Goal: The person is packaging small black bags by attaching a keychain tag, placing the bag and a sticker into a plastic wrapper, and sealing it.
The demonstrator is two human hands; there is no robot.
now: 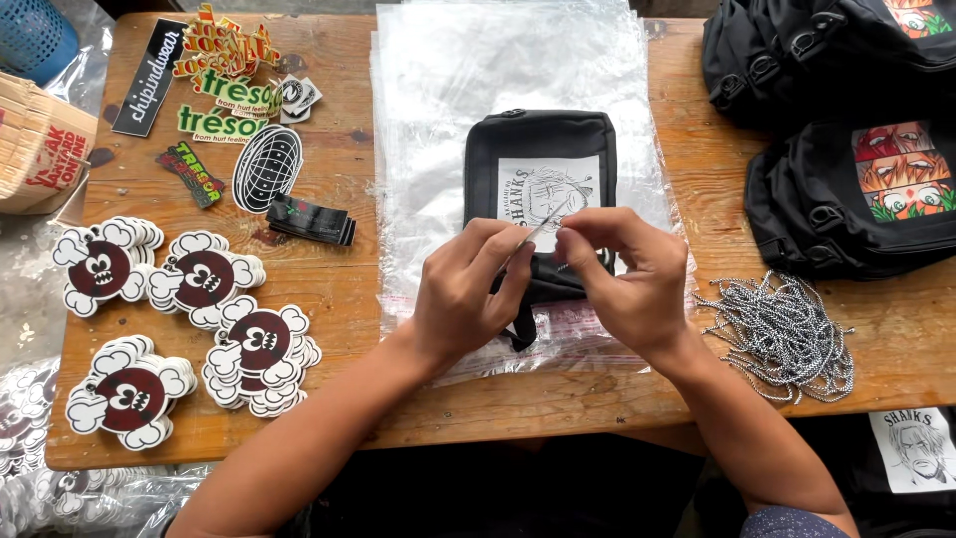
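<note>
Two hands meet over a black pouch: the left hand (466, 289) and the right hand (629, 274) come together, each pinched shut on a thin ball chain (543, 227) that runs between the fingertips, close to the zipper end of the pouch.

Below them, the wooden bench (349, 289) carries a stack of clear plastic bags (438, 90), and the small black pouch (543, 159) lies flat on top of that stack, its white printed panel face up. The pouch sits directly beneath and just beyond the hands, with its lower edge hidden by them.

To the right, larger black bags (846, 189) with colourful printed panels are piled at the bench's far corner, and a loose heap of ball chains (782, 334) lies just beside the right wrist. To the left, stacks of skull-shaped stickers (199, 279) lie well apart from the hands, with assorted stickers (224, 90) beyond them.

Handling so fine a chain well seems to call for a firm fingertip pinch near its ends, the two hands kept close and steady, and the pouch left lying flat so it does not slide on the slick plastic.
</note>
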